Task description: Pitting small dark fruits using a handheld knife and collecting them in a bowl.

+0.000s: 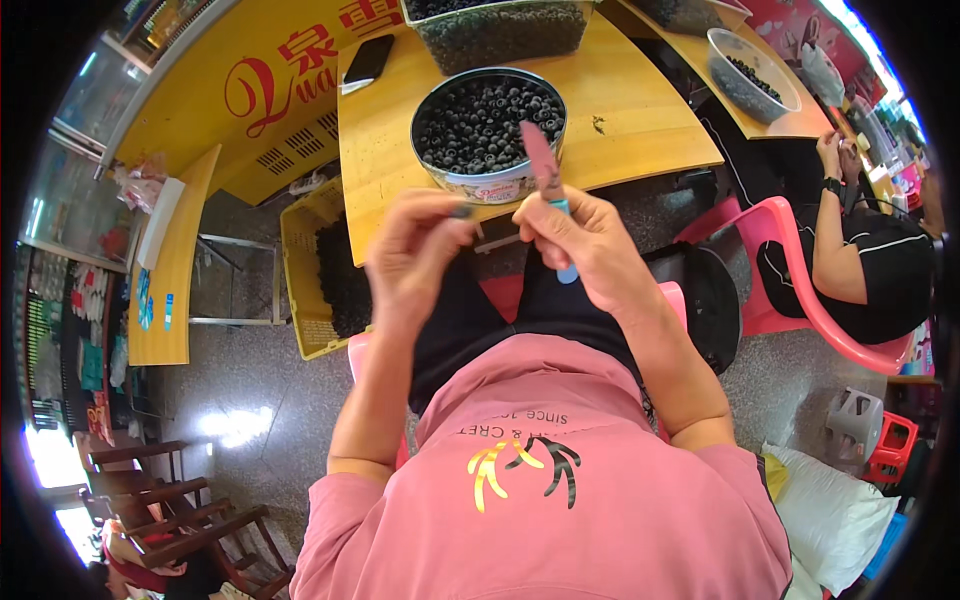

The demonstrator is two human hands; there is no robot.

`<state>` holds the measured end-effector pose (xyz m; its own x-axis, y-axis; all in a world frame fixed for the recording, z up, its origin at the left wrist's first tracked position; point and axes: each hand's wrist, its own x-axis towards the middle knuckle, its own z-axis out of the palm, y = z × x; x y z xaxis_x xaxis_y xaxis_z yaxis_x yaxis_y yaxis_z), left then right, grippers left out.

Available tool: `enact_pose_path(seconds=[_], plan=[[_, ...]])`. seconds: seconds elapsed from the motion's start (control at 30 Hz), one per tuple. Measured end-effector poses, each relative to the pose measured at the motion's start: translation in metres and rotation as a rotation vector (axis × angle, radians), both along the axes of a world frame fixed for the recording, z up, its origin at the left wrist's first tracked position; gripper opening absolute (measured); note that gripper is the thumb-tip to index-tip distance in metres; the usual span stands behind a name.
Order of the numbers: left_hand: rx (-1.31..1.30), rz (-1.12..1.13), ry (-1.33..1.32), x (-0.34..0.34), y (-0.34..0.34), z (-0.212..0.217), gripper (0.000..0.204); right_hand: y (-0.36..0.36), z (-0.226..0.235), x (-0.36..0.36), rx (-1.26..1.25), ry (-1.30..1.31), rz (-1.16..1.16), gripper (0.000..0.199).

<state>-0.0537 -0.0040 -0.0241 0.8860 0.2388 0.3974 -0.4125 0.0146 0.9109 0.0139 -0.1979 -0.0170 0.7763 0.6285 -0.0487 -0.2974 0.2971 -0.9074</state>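
My left hand point(412, 250) is closed, pinching a small dark round piece point(461, 212) between thumb and fingertips. Wrapped round the blue handle of a small knife point(541, 163), my right hand point(588, 238) points the pinkish blade up and away from me. Just beyond both hands, a round tin point(478, 188) on the yellow table point(630, 140) is filled with similar dark round pieces point(490, 120), some showing pale rings. The blade overlaps the tin's near right rim from this viewpoint. Their exact kind is too small to tell.
Behind the tin stands a clear tub point(505, 40) of dark pieces; a phone point(369, 60) lies to its left. A yellow crate point(310, 290) with dark contents is below left. At right, another person point(850, 250) sits on a pink chair point(800, 250) near a clear bowl point(745, 85).
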Motion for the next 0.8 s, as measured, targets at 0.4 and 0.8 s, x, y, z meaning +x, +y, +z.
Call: enact_pose_path(seconds=[0.4, 0.8], plan=[[0.951, 0.815, 0.185, 0.015, 0.167, -0.02, 0.028, -0.036, -0.009, 0.04, -0.06, -0.168, -0.375, 0.021], [1.473, 0.113, 0.081, 0.179, 0.053, 0.003, 0.015, -0.032, -0.009, 0.031, -0.145, -0.205, -0.306, 0.024]])
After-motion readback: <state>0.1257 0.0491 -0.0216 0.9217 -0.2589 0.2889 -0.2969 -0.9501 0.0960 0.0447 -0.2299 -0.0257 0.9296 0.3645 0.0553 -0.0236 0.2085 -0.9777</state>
